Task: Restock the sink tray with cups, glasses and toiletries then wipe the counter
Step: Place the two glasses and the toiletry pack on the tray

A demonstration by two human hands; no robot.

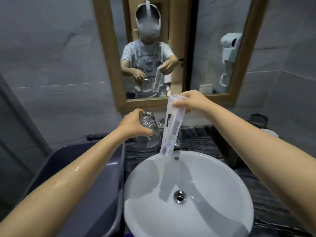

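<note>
Both arms stretched forward, forearms bare. Left hand (135,124) palm-down, fingers and thumb curled round a glass (150,135) from above. Left forearm (77,170) wet, droplets on the skin. Right hand (189,101) higher and further out than the left, thumb and fingers pinching the top end of a toiletry packet (171,132), which hangs below it. Hands apart, not touching.
</note>
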